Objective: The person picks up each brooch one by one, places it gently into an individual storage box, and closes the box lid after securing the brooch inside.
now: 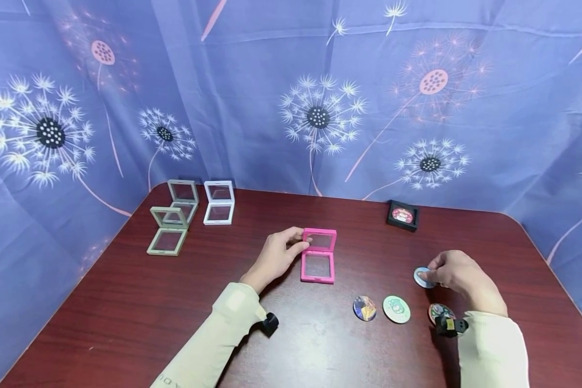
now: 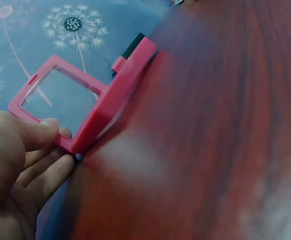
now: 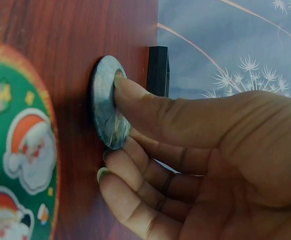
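Now badge (image 1: 423, 277) under right hand (image 1: 453, 272) fingertips

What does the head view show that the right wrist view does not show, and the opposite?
Only the head view shows the left hand holding the lid of the open pink case, plus the green and white cases by the curtain. Only the right wrist view shows a Santa badge up close. Both show the right hand pinching the pale blue badge on the table, and the black case.
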A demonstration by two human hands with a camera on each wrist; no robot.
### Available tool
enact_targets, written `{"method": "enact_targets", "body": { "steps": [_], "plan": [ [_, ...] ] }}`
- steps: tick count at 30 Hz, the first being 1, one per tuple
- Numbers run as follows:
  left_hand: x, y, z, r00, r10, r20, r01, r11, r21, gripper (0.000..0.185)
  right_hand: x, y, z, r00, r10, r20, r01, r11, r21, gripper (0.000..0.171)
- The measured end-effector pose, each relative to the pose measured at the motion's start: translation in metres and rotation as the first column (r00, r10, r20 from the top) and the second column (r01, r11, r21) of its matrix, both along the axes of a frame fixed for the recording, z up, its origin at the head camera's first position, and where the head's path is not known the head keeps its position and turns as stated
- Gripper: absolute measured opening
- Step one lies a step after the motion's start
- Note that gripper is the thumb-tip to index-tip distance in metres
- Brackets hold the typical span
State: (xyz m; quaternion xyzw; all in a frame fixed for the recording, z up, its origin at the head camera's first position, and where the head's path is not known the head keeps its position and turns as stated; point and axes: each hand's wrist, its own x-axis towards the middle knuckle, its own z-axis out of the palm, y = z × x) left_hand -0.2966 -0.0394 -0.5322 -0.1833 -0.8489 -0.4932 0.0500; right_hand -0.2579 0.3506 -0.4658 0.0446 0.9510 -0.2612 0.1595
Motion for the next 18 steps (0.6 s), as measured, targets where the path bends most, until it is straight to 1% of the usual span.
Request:
{"method": "enact_targets", "body": {
  "steps": [5, 9, 12, 14, 15, 18],
  "plan": [
    [-0.001, -0.001, -0.004, 1.000, -0.003, 0.020, 0.002, 0.997, 0.078, 0.021, 0.001, 0.000, -0.001, 1.000, -0.010, -0.002, 0.010, 1.000, -0.007, 0.022],
    [-0.001, -0.002, -0.005, 0.999, -0.019, 0.032, 0.016, 0.996, 0.087, 0.022, 0.002, 0.001, -0.001, 1.000, -0.016, -0.002, 0.016, 1.000, -0.007, 0.022],
    [-0.002, -0.005, -0.004, 0.995, -0.072, 0.071, 0.066, 0.994, 0.090, 0.029, 0.001, 0.002, -0.001, 1.000, -0.019, -0.001, 0.019, 1.000, -0.010, 0.022],
    [-0.003, -0.009, -0.003, 0.987, -0.119, 0.106, 0.110, 0.990, 0.085, 0.039, 0.001, 0.002, -0.001, 1.000, -0.013, -0.001, 0.013, 1.000, -0.017, 0.022],
    [-0.003, -0.012, -0.001, 0.982, -0.142, 0.124, 0.133, 0.988, 0.079, 0.047, 0.001, 0.002, 0.000, 1.000, -0.010, 0.002, 0.010, 1.000, -0.017, 0.022],
    [-0.003, -0.018, 0.002, 0.958, -0.228, 0.175, 0.220, 0.973, 0.062, 0.080, 0.000, 0.002, 0.000, 1.000, -0.003, 0.009, 0.003, 1.000, -0.019, 0.022]
  ]
}}
